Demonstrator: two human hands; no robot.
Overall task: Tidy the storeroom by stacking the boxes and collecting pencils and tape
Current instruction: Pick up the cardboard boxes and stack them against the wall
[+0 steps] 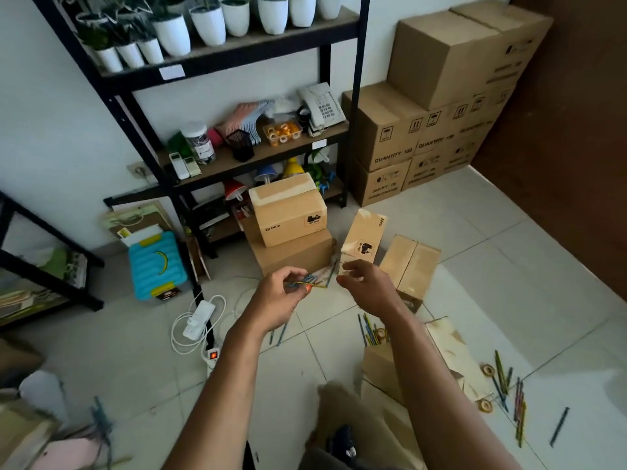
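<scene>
Left hand (pixel 276 296) gripping coloured pencils (pixel 314 281) mid-frame, right hand (pixel 368 283) loosely curled — empty, pale tiled floor (pixel 475 232), boxes (pixel 288 212) behind

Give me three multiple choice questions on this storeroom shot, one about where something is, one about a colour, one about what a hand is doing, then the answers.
1. Where does the small Pico box sit?
A. on top of another cardboard box
B. on the top shelf
C. on the blue case

2. What colour are the plant pots on the top shelf?
A. red
B. white
C. black

3. What is the left hand doing?
A. resting flat on the floor
B. lifting a box
C. gripping a bundle of pencils

Answers:
1 A: it rests on a larger box on the floor before the shelving.
2 B: every pot in the row is white.
3 C: its fingers curl round coloured pencils, while the right hand hovers beside it, holding nothing that can be seen.
</scene>
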